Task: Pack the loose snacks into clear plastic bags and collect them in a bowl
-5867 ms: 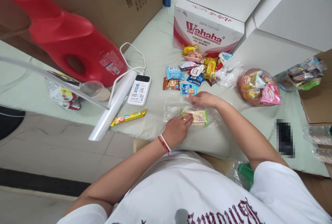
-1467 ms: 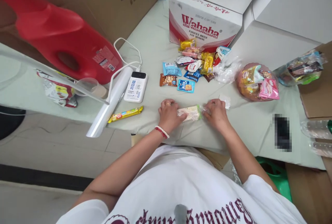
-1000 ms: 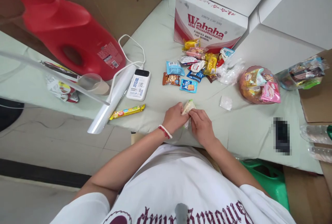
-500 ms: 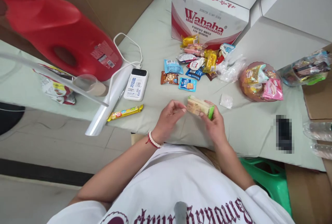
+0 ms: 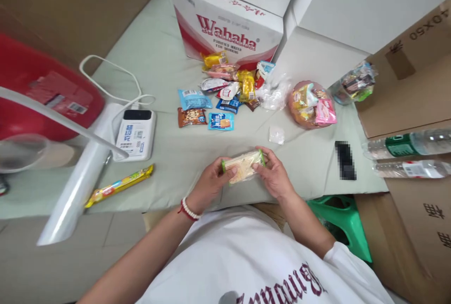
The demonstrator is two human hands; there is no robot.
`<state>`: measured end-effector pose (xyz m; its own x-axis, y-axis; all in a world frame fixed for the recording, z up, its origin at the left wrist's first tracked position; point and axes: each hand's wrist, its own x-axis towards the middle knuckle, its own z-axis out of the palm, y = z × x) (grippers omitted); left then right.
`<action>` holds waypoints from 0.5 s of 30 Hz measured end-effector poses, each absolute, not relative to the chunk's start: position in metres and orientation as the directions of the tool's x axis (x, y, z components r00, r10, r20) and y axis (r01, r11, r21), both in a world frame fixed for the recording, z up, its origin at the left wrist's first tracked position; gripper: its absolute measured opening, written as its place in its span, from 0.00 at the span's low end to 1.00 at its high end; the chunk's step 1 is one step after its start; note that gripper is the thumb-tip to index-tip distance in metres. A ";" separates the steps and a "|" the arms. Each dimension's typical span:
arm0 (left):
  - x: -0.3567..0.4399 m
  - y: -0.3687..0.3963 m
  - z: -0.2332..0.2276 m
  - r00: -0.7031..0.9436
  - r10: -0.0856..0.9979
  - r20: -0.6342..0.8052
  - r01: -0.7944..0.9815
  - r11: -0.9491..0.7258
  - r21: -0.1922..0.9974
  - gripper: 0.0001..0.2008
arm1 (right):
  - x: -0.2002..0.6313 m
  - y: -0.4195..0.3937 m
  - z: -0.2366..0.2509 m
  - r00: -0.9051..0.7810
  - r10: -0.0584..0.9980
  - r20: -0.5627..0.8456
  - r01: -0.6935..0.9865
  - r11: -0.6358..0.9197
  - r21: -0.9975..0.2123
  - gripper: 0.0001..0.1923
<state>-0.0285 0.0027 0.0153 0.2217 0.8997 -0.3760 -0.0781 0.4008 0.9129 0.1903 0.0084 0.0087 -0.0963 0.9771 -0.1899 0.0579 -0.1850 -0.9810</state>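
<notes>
Between my two hands, just above the front of the table, is a small cream-coloured snack packet with green ends and a shiny clear wrapper. My left hand pinches its left end, thumb on the near face. At the right end, my right hand grips it with the thumb on the front and fingers behind. Beyond the hands lie a blue biscuit packet, a brown cookie packet and a light blue packet, beside a heap of other wrapped snacks. A small white packet lies nearby.
A Wahaba-style water carton stands behind the snacks. Right are a round snack bowl, a snack-filled jar, a dark pixelated object and plastic bottles. Left are a power bank, yellow stick packet, clear roll and red jug.
My left hand has come onto the packet's left end; before, it was just beside it. The packet is turned and held in both hands. The view has shifted to the right.
</notes>
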 end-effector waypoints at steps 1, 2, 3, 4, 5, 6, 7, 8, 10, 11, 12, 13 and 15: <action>-0.032 0.001 0.014 0.208 0.911 -0.356 -0.066 0.377 0.924 0.27 | 0.207 0.016 0.015 -0.014 0.989 -0.150 0.072 -0.149 -0.986 0.35; -0.037 -0.002 0.013 0.182 0.921 -0.344 -0.055 0.359 0.932 0.26 | 0.229 0.028 0.024 0.074 0.993 -0.096 0.093 -0.103 -0.990 0.35; -0.044 -0.005 0.011 0.149 0.928 -0.343 -0.043 0.352 0.935 0.26 | 0.255 0.044 0.036 0.173 0.985 -0.020 0.124 -0.042 -0.991 0.36; -0.051 -0.010 0.009 0.118 0.929 -0.350 -0.031 0.356 0.934 0.25 | 0.284 0.064 0.051 0.252 0.966 0.057 0.167 0.015 -0.986 0.38; -0.059 -0.015 0.006 0.096 0.927 -0.364 -0.021 0.367 0.930 0.24 | 0.315 0.086 0.068 0.319 0.938 0.132 0.213 0.065 -0.975 0.40; -0.066 -0.020 0.003 0.084 0.922 -0.378 -0.011 0.380 0.925 0.23 | 0.345 0.109 0.084 0.371 0.909 0.188 0.260 0.093 -0.961 0.39; -0.073 -0.026 0.000 0.072 0.920 -0.385 0.000 0.386 0.922 0.23 | 0.373 0.133 0.100 0.413 0.887 0.204 0.294 0.083 -0.952 0.37; -0.078 -0.031 -0.003 0.059 0.921 -0.385 0.018 0.385 0.923 0.23 | 0.397 0.157 0.115 0.449 0.876 0.177 0.314 0.030 -0.949 0.33; -0.083 -0.038 -0.009 0.034 0.936 -0.350 0.074 0.347 0.935 0.22 | 0.429 0.197 0.137 0.470 0.880 0.067 0.347 -0.114 -0.931 0.29; -0.083 -0.040 -0.011 0.022 0.947 -0.319 0.113 0.315 0.942 0.21 | 0.437 0.213 0.144 0.457 0.889 -0.010 0.363 -0.196 -0.911 0.28; -0.082 -0.042 -0.013 0.010 0.960 -0.281 0.153 0.276 0.949 0.20 | 0.441 0.226 0.148 0.432 0.897 -0.092 0.371 -0.270 -0.889 0.27; -0.081 -0.043 -0.014 0.000 0.971 -0.241 0.189 0.236 0.953 0.19 | 0.440 0.238 0.149 0.393 0.903 -0.174 0.370 -0.329 -0.869 0.26; -0.077 -0.043 -0.015 -0.018 0.985 -0.171 0.242 0.170 0.955 0.17 | 0.432 0.257 0.145 0.286 0.910 -0.299 0.341 -0.389 -0.856 0.24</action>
<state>-0.0767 -0.0432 -0.0151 -0.0179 0.9851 -0.1712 0.2421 0.1704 0.9552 0.4319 0.2568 0.1449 0.2864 0.9101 -0.2993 0.3408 -0.3888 -0.8560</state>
